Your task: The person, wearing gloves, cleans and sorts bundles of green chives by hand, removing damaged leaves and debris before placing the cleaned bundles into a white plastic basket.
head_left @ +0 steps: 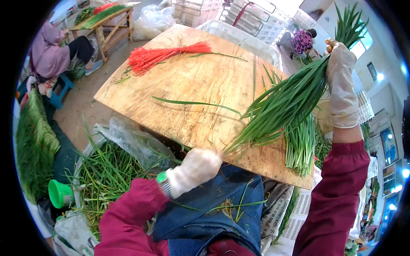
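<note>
A long bunch of garlic chives (pixel 286 98) slants over the right part of the wooden board. My right hand (pixel 341 62), in a whitish glove, is raised high and closed around its leafy upper part, with green tips sticking out above. At the board's near edge, my left hand (pixel 194 170), gloved and slightly blurred, is closed at the pale lower ends of the same bunch. A second bundle of chives (pixel 300 147) lies on the board at the right, partly under the held one. One loose leaf (pixel 196 103) crosses the middle of the board.
Red plastic ties (pixel 164 55) lie on the far left of the wooden board (pixel 188 89). Left of my lap, loose greens (pixel 106 170) fill a plastic-lined container beside a green bucket (pixel 60 194). A white crate (pixel 243 42) stands behind the board. Two people sit farther off.
</note>
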`<state>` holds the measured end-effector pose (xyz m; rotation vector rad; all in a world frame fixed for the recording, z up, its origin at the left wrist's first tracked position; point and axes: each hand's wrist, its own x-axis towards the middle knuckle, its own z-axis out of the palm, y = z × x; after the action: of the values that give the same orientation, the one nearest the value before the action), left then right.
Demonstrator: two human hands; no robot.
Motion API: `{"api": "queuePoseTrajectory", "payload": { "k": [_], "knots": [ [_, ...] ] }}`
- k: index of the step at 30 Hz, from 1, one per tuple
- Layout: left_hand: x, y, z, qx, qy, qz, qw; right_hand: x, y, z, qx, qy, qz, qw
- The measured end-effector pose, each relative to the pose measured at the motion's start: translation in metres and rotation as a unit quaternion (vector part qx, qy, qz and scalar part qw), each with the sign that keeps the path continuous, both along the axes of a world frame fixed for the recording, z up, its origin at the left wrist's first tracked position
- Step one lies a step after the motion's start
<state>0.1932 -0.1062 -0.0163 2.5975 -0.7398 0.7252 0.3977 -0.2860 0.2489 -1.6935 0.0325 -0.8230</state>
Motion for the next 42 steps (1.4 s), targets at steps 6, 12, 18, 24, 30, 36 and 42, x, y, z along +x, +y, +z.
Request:
{"api": "queuePoseTrajectory", "payload": {
  "k": [6,12,18,24,30,36,42],
  "knots": [
    [-0.087,0.081,0.035,0.029,0.056,0.085,0.994,-0.007,-0.014,0.002,0.012,0.007,0.103,0.995],
    [-0.208,0.171,-0.004,0.125,0.375,0.410,0.822,-0.030,-0.035,0.040,0.118,-0.053,0.339,0.932],
    [-0.126,0.097,0.039,-0.032,0.070,0.131,0.988,-0.030,-0.073,0.046,0.097,-0.042,0.462,0.881],
    [-0.051,0.023,0.110,-0.100,-0.096,-0.041,0.989,-0.071,-0.055,0.052,0.067,-0.079,0.515,0.851],
    [0.005,0.008,0.085,-0.171,-0.042,-0.091,0.980,-0.084,-0.058,0.049,0.061,-0.087,0.539,0.835],
    [-0.023,0.029,0.049,-0.273,-0.019,-0.114,0.955,-0.071,-0.075,0.045,0.079,-0.069,0.561,0.821],
    [-0.042,0.012,0.068,-0.185,-0.123,0.060,0.973,-0.077,-0.071,0.040,0.083,-0.072,0.555,0.825]
  ]
}}
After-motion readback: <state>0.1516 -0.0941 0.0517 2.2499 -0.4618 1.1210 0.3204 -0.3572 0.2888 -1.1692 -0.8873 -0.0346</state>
